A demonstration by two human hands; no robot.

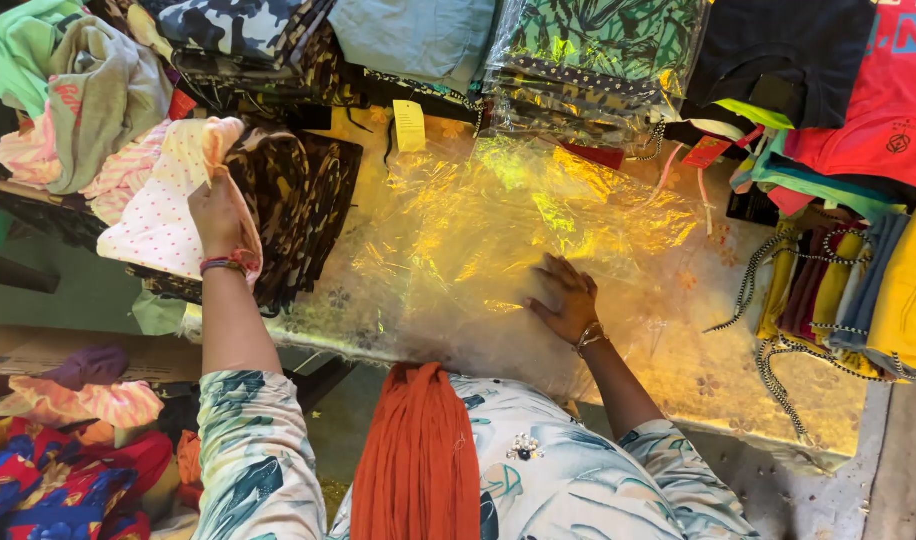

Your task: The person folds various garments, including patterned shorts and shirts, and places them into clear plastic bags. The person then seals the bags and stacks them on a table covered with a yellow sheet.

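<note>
Left hand (216, 215): fingers clenched on a white dotted garment (163, 215), gripped at its upper edge and lifted over the dark patterned pile (298, 205) lying just right of them. Right hand (566, 300): fingers released and spread, pressed flat on a clear plastic bag (498, 230) stretching up and away from the fingertips across the desk (738, 370). Yellow tag (409, 125) noted above the bag. Folded coloured clothes (858, 290) stacked well right of the right fingers.

Clear plastic bag (538, 225) lies flat — yellow tag (409, 125) just above-left of it, red tag (705, 152) above-right, bagged green print (598, 60) above.
</note>
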